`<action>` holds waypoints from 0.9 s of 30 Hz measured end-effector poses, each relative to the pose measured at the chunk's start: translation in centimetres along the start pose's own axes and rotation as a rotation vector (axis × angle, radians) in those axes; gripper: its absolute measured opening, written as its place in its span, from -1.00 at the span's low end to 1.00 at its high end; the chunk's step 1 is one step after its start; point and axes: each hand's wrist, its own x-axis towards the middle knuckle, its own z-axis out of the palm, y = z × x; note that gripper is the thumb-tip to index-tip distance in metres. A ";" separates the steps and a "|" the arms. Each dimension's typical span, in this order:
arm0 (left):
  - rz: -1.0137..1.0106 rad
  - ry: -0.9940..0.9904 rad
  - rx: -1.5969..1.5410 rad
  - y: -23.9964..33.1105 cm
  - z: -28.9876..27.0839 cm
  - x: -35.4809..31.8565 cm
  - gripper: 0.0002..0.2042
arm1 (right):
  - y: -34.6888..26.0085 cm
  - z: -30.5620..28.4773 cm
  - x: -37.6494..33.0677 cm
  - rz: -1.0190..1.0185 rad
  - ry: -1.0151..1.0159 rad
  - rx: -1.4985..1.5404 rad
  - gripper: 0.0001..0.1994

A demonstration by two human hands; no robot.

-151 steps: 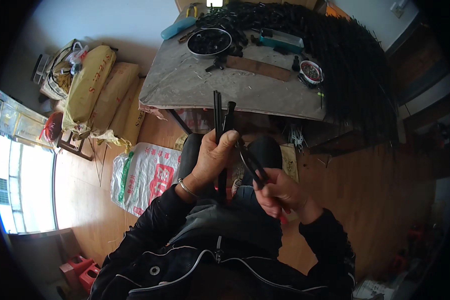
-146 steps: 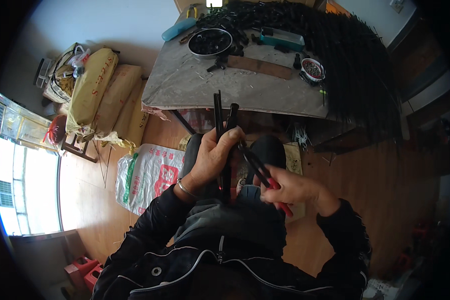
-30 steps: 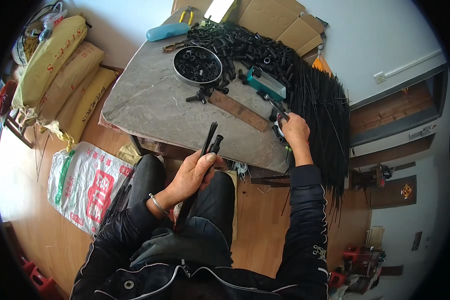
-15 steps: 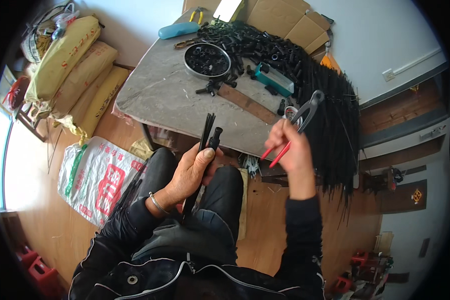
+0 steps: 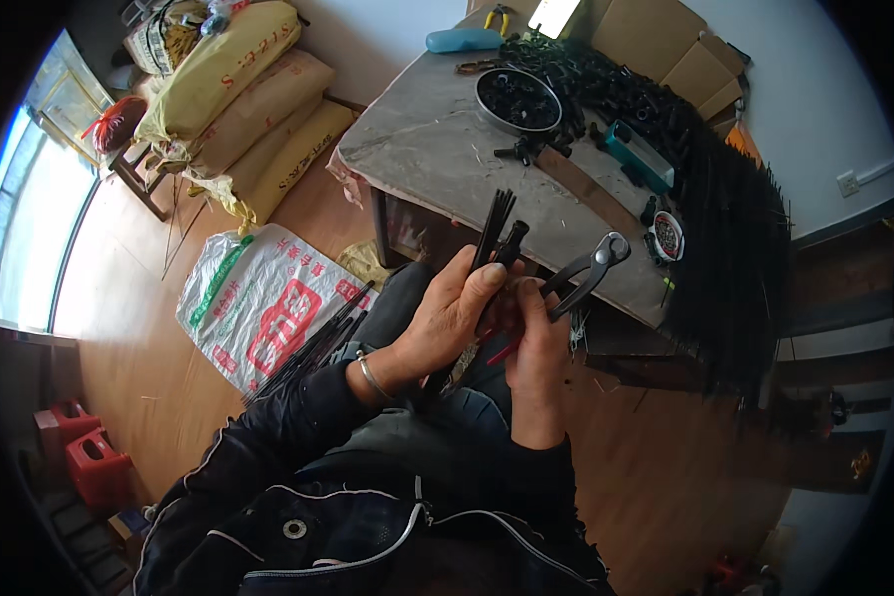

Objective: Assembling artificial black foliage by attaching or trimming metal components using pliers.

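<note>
My left hand [image 5: 447, 318] grips a bundle of thin black rods [image 5: 495, 223] that stand up in front of the table edge. Close beside it, my right hand [image 5: 536, 343] holds red-handled pincers [image 5: 591, 268], whose metal jaws point up and to the right. Both hands meet over my lap, fingers touching. The lower ends of the rods are hidden behind my left hand.
A grey table [image 5: 437, 159] carries a round bowl of black parts [image 5: 518, 99], a teal tool [image 5: 638, 154], a small tin [image 5: 668, 236] and a big heap of black rods [image 5: 725, 228]. More rods lie on a white printed sack [image 5: 258, 308]. Yellow sacks [image 5: 238, 99] are stacked at left.
My right hand has come back from the table with the pincers and lowered them to my left hand. The view has swung left, showing more floor.
</note>
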 end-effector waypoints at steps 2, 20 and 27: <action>-0.004 -0.006 -0.001 0.0 0.1 0.0 -0.68 | 0.3 0.2 -0.4 -0.026 0.008 -0.073 -0.80; 0.027 0.030 0.032 0.1 -0.1 -0.3 -0.65 | 0.7 0.9 -0.7 -0.116 0.005 -0.219 -0.78; 0.026 0.005 0.021 0.3 -0.4 -0.2 -0.61 | 1.1 0.3 -0.4 -0.215 0.020 -0.362 -0.76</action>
